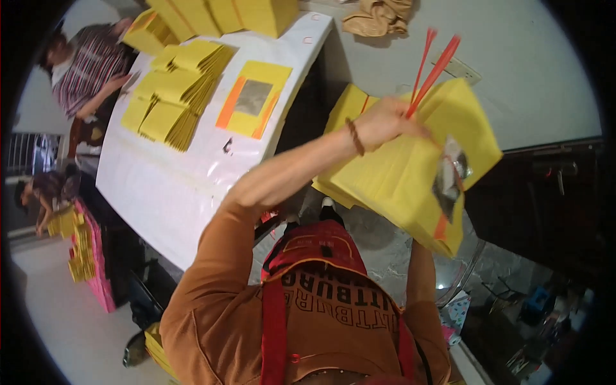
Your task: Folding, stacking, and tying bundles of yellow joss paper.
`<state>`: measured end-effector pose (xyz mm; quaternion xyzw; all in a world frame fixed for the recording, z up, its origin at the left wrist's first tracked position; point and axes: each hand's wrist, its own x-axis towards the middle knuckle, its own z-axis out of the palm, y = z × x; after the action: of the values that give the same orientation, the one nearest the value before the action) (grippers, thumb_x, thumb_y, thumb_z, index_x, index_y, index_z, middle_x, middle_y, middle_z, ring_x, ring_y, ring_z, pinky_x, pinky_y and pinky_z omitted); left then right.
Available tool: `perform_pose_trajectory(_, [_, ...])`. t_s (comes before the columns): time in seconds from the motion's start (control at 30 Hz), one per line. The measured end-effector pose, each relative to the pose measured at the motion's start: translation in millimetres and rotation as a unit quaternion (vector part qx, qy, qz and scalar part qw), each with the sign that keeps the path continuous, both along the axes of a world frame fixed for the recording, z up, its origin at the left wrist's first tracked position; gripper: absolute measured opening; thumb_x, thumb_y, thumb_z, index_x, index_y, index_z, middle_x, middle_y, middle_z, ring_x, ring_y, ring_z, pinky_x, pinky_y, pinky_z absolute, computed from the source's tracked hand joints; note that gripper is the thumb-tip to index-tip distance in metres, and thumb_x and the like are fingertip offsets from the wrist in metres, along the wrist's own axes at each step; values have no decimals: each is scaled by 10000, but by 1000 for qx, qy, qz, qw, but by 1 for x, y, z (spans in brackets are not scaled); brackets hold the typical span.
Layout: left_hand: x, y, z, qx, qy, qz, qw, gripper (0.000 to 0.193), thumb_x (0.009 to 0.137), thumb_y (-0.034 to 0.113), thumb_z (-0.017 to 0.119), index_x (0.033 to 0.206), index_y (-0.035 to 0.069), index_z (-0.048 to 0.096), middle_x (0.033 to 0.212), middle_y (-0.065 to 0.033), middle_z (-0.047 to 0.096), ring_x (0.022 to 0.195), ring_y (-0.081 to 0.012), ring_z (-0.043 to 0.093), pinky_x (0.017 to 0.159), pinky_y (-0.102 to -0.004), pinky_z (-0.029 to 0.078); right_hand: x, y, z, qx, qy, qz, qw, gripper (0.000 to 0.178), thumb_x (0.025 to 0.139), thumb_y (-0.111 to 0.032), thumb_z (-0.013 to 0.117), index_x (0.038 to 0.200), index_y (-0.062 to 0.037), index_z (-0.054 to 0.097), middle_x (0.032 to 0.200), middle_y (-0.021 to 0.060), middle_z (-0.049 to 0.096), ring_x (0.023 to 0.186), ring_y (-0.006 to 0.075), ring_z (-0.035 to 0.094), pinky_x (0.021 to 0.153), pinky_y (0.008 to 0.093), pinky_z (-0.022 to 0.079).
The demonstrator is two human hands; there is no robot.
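A thick stack of yellow paper packets (372, 173) is held up in front of me on the right. Its outer face bears a grey picture patch and an orange strip. Across the top of the stack lies my left hand (388, 122), a brown bracelet at its wrist. Its fingers are closed around a red strap (443, 67), whose two loose ends stick up past the hand. Only the forearm of my right arm (420, 273) shows, rising below the stack. The yellow packets hide my right hand and its fingers.
A white-covered table (167, 205) on the left bears fanned yellow packets (170, 96), a flat yellow sheet (253, 99) and taller yellow stacks (250, 16). Two people sit at the far left, one beside a pink-edged table (96, 256). A dark cabinet (545, 186) stands right.
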<state>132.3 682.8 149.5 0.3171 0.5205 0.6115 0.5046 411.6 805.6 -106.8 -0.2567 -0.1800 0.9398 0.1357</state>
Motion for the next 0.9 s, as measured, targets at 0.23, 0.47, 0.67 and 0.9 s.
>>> perform_pose_trajectory(0.23, [-4, -55, 151, 179, -139, 8, 974, 163, 755, 86, 655, 805, -69, 641, 783, -125, 661, 649, -176, 642, 593, -267, 505, -104, -92, 28, -14, 18, 88, 996, 534, 901, -468, 412, 1269, -81, 430, 1238, 82, 501, 1110, 253, 497, 927, 392, 421])
perform_pose_trajectory(0.47, [19, -183, 235, 192, -96, 150, 965, 224, 797, 241, 636, 706, 40, 594, 543, 6, 513, 434, -67, 441, 399, -198, 336, -153, -149, 59, -1, 42, 155, 987, 531, 898, -476, 412, 1252, -82, 447, 1217, 84, 513, 1096, 260, 506, 916, 389, 429])
perform_pose_trajectory(0.67, [9, -312, 218, 231, -24, 213, 949, 200, 806, 223, 622, 763, 29, 595, 615, -15, 538, 497, -86, 477, 450, -209, 369, -174, -255, 76, 10, 39, 194, 980, 529, 895, -483, 412, 1238, -82, 461, 1200, 85, 524, 1083, 267, 514, 907, 387, 436])
perform_pose_trajectory(0.9, [-64, -424, 198, 237, 46, 259, 935, 186, 817, 198, 602, 842, 13, 598, 716, -45, 573, 586, -113, 527, 521, -226, 415, -194, -400, 86, -11, 17, 195, 981, 528, 892, -492, 412, 1221, -83, 478, 1180, 87, 537, 1068, 274, 523, 896, 384, 444])
